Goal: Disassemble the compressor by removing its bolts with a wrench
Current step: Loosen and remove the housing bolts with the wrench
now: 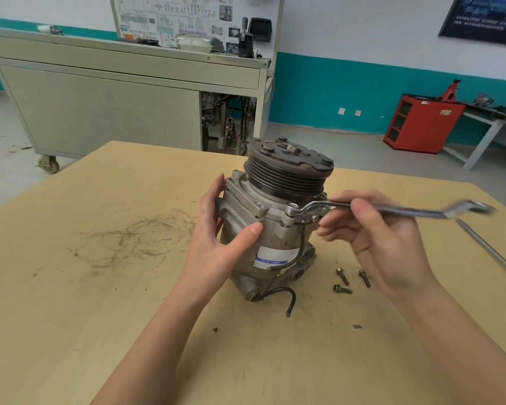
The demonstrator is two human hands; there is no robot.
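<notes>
A grey metal compressor (272,229) stands upright on the wooden table (100,287), its black ribbed pulley on top. My left hand (219,238) wraps around the left side of its body, thumb across the front. My right hand (374,229) pinches the shaft of a silver ring wrench (406,210). The wrench's ring end sits over a bolt (291,209) on the compressor's front flange. Three removed bolts (346,280) lie loose on the table just right of the compressor's base.
A thin metal rod (491,252) lies along the table's right edge. A black wire (287,296) trails from the compressor's base. Behind the table stand a grey wheeled cabinet (100,112) and a red tool cabinet (421,124).
</notes>
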